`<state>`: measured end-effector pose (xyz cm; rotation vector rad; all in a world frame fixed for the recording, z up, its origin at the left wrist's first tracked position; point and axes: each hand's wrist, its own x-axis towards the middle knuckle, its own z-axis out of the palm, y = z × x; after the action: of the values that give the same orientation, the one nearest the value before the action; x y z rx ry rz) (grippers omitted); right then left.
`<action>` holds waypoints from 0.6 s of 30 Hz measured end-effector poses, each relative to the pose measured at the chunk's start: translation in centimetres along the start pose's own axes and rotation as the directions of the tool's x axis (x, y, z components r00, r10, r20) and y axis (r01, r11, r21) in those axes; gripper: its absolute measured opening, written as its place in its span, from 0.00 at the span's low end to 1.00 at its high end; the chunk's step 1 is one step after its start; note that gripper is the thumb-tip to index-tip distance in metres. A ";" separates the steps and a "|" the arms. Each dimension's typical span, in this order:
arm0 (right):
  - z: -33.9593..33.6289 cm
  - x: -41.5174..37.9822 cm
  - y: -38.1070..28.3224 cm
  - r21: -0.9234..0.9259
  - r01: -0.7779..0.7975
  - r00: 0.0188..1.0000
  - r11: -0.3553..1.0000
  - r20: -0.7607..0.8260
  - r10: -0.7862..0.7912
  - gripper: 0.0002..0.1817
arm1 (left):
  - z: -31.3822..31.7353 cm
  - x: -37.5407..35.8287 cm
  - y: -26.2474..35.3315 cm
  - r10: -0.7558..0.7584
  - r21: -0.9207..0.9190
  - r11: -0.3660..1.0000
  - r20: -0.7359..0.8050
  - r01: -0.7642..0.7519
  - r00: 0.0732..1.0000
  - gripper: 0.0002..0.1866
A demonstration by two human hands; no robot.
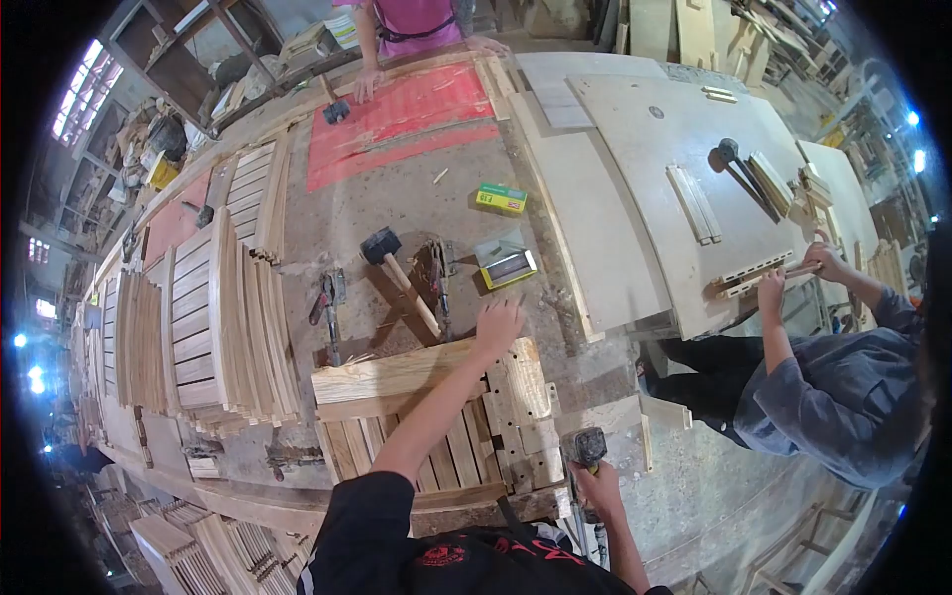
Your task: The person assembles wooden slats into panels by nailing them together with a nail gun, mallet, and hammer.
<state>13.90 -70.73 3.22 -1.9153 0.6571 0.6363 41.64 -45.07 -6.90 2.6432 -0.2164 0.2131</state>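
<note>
My left hand (499,325) is at the far right corner of a slatted wooden frame (392,375), its fingers curled over the far rail. The frame lies in front of me, with upright slats between its rails and a perforated metal-and-wood fixture (524,397) along its right side. Closed round its handle, my right hand (598,491) holds a mallet (586,446) with a dark head, just right of the fixture. Beyond the frame, a second mallet (381,246) lies on the bench between two toggle clamps (331,309) (441,283).
A green-yellow box (500,197) and an opened box (506,264) sit on the bench. Slatted panels (193,317) are stacked at left. One person (416,25) stands opposite by a red sheet (397,124); another (833,387) works at right beside pale boards (684,149).
</note>
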 end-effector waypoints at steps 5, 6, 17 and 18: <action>-0.6 -1.4 -3.2 0.090 -0.138 0.988 0.986 0.077 0.131 0.15 | -7.2 -7.7 2.9 -0.335 -0.520 0.797 0.042 0.308 0.941 0.10; -0.6 -1.7 -3.7 0.106 -0.157 0.984 0.982 0.104 0.146 0.15 | -8.3 -10.4 3.5 -0.411 -0.521 0.769 0.042 0.371 0.911 0.11; -0.5 -1.5 -2.9 0.046 -0.039 0.991 0.998 0.128 0.033 0.14 | -12.4 -33.1 4.9 -0.624 -0.569 0.601 0.104 0.560 0.775 0.11; -0.4 -1.8 -3.4 0.044 -0.032 0.992 0.999 0.127 0.026 0.13 | -13.3 -32.8 5.2 -0.619 -0.578 0.597 0.110 0.556 0.778 0.11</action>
<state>14.99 -69.49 6.78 -1.8097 0.6149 0.7481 7.15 -39.52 0.91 1.9281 0.5609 0.0382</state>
